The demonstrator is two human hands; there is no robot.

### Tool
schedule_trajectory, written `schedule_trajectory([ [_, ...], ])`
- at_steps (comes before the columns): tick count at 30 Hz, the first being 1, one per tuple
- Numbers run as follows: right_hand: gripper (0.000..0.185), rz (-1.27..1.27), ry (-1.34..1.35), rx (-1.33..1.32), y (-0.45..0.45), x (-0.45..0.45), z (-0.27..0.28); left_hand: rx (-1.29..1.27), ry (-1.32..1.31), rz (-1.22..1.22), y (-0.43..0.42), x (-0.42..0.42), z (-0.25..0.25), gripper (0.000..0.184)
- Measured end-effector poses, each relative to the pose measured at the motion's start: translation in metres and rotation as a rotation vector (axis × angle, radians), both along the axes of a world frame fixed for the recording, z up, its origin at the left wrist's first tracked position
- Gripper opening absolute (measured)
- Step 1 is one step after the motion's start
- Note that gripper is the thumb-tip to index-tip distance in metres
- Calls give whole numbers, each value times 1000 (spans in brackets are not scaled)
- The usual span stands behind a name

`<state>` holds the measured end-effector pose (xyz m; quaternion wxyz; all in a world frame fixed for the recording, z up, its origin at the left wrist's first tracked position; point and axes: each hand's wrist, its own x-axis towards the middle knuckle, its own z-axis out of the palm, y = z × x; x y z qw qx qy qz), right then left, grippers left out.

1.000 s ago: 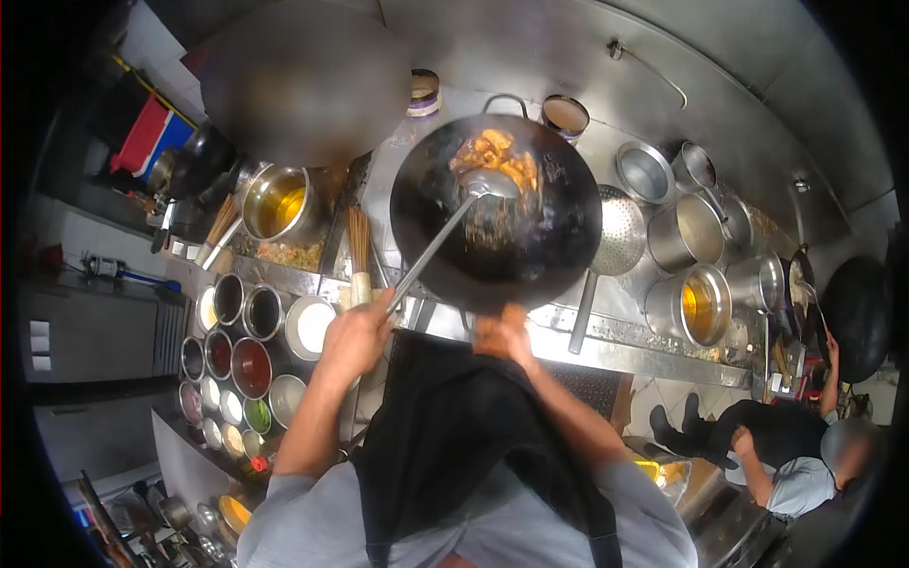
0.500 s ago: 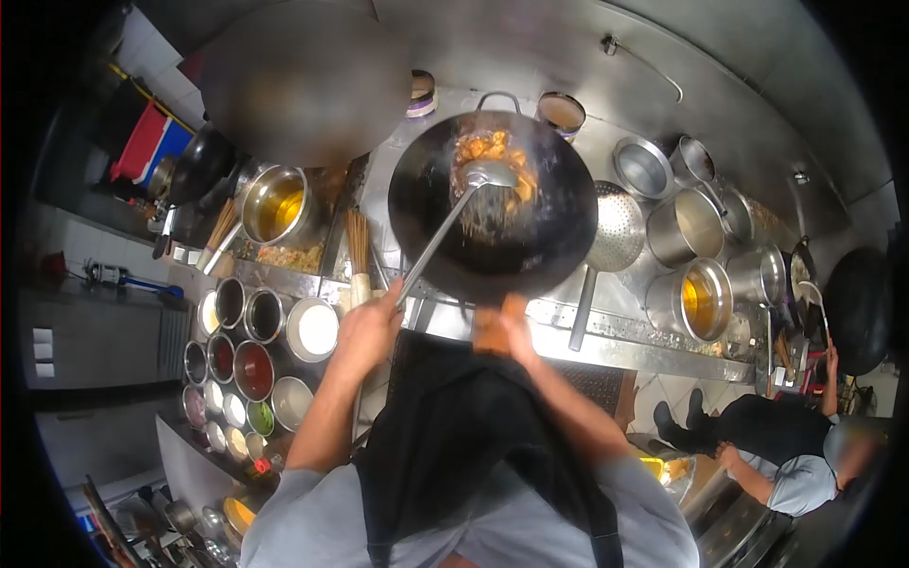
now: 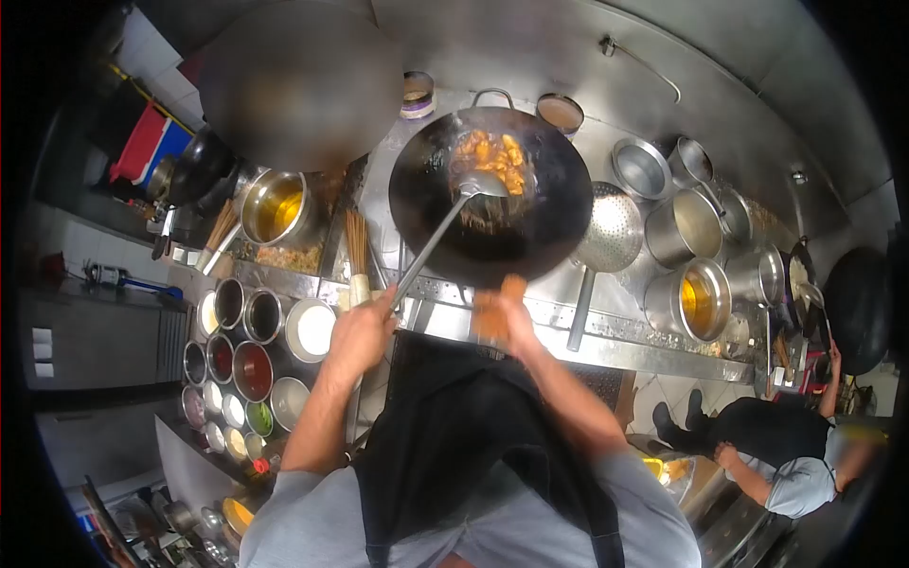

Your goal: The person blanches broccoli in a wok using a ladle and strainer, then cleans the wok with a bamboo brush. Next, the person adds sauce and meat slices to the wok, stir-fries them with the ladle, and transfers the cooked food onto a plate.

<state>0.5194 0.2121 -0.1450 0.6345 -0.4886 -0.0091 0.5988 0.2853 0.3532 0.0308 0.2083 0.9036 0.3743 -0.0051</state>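
A large dark wok (image 3: 559, 208) stands in front of me, with brown, glossy pieces of food (image 3: 492, 156) in its upper half. My left hand (image 3: 360, 336) is closed around the handle of a long metal ladle (image 3: 436, 237). The ladle's bowl rests in the wok, just below the food. In my right hand (image 3: 516, 322) is an orange-brown cloth (image 3: 488, 317), blurred by motion. Hand and cloth are beside the wok's near loop handle (image 3: 464, 293); whether they touch it I cannot tell.
A perforated skimmer (image 3: 609, 227) lies right of the wok, near several metal pots (image 3: 684, 227). On the left are a bamboo brush (image 3: 357, 241), a pot of yellow oil (image 3: 275, 208) and several seasoning containers (image 3: 254, 369). Another person (image 3: 776, 426) works at far right.
The wok has shifted slightly left, and the food in it sits closer together. The ladle has shifted a little. My right hand's cloth has swung slightly left.
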Motion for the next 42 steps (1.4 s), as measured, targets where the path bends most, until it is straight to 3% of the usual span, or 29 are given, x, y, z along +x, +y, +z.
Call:
schedule_trajectory([
  [1,37,17,-47,-10,-21,-14,-7,4,-39,26,-5,-2,-1,53],
  [3,38,225,-431,11,-50,-10,-127,36,-113,15,-5,-18,12,54],
  [4,37,128,-436,74,-43,-14,-108,-19,-77,26,-5,-25,30,54],
  [5,36,89,-235,52,-38,-7,-89,-80,-36,39,-8,-32,46,54],
  [7,35,-43,164,-24,-11,1,38,-119,18,23,-3,-36,66,55],
  [8,34,-138,144,-90,8,5,51,-119,51,13,0,-35,68,55],
  [16,34,-161,117,-56,23,11,46,-153,63,-42,19,-33,73,54],
  [18,33,-224,117,-61,20,10,50,-555,11,251,22,-35,79,55],
  [19,33,-226,117,-57,18,10,55,-551,12,249,24,-35,79,55],
  [21,33,-250,2,-62,11,7,62,-727,-130,352,26,-35,79,57],
  [25,38,-247,-228,-42,-10,-9,49,-775,-211,393,29,-28,52,61],
  [27,40,-136,-983,-182,-19,-19,44,-1091,-350,426,11,-12,31,69],
  [28,44,-120,-1000,-193,-19,-18,38,-1226,-408,455,-6,0,38,71],
  [30,42,-55,-911,-250,-13,-7,47,-1493,-546,484,-38,17,39,73],
  [32,36,11,-645,-223,-3,8,52,-1648,-625,550,-50,39,50,50],
  [33,36,13,-651,-225,-3,6,50,-1734,-676,565,-49,43,42,41],
  [34,29,-76,-498,-200,-4,4,48,-1740,-681,560,-48,45,32,41],
  [36,26,-168,-334,-210,-8,-3,56,-2056,-789,556,-46,52,16,28],
  [39,27,-193,-204,-140,-12,-15,50,-1988,-708,534,-55,53,10,28],
  [42,30,-183,-114,-142,-13,-16,36,-1842,-612,415,-58,53,9,41],
])
